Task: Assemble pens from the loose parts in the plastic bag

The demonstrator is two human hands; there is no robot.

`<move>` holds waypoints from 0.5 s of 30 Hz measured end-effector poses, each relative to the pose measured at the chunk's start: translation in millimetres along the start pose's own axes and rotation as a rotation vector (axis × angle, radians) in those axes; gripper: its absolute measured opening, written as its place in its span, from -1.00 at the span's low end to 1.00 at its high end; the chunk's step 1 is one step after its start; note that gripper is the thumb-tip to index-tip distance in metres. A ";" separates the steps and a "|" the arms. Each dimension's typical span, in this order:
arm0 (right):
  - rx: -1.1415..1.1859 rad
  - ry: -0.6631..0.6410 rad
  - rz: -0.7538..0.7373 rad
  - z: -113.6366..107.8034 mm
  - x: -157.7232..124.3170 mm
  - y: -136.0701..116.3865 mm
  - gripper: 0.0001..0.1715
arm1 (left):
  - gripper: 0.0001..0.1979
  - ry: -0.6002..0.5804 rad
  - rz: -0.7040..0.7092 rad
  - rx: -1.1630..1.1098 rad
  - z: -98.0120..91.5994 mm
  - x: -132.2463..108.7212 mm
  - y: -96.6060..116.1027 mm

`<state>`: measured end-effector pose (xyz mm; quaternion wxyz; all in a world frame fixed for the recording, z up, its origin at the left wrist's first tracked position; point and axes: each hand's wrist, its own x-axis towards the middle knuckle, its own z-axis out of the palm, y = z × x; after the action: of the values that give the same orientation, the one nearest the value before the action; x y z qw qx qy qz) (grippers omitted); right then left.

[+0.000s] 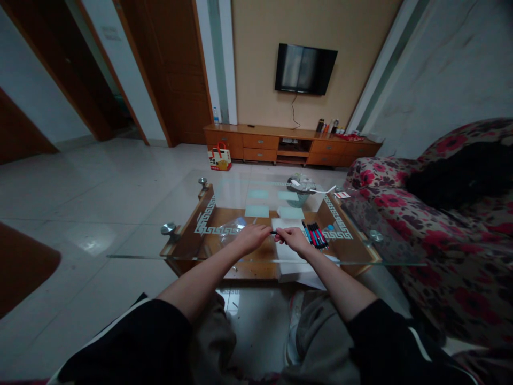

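A short stretch of a slim dark pen (pixel 274 232) shows between my two hands over the glass table. My left hand (pixel 255 237) is closed at its left end, the fingers pressed together, and covers most of that side. On the other end my right hand (pixel 293 239) pinches it between thumb and fingers. Just right of my right hand, several pens (pixel 315 236) in black, red and blue lie side by side in a row. A crumpled clear plastic bag (pixel 232 231) lies to the left of my left hand.
The coffee table's glass top (pixel 140 235) reaches well past its wooden base. A white box (pixel 290 272) shows beneath my right forearm. Beyond stand a basket with a bag in it (pixel 300 199) and a low TV cabinet (pixel 260 141). A flowered sofa (pixel 452 214) flanks the right side.
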<state>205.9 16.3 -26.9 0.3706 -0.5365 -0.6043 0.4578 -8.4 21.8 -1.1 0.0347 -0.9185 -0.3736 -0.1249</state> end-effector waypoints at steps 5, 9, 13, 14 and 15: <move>0.019 -0.004 -0.026 0.0 -0.5 0.8 -0.57 | -0.82 -0.003 -0.014 -0.004 2.3 -2.0 -3.7; 0.071 0.013 -0.006 2.4 -1.0 1.2 -0.58 | -0.79 -0.004 -0.019 -0.017 6.6 -3.0 -4.3; 0.105 0.045 0.055 3.2 -1.5 -0.6 -0.52 | -0.79 -0.004 -0.021 -0.025 9.1 -2.9 -4.6; 0.103 0.048 0.079 2.7 -1.3 -0.6 -0.58 | -0.79 -0.003 -0.025 -0.026 9.4 -2.6 -4.8; 0.097 0.050 0.104 1.9 -1.0 -0.2 -0.60 | -0.79 -0.002 -0.028 -0.026 9.7 -2.3 -5.0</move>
<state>204.2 15.0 -27.3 0.3869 -0.5598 -0.5434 0.4915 -11.5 25.4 -11.2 0.0207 -0.9136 -0.3848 -0.1294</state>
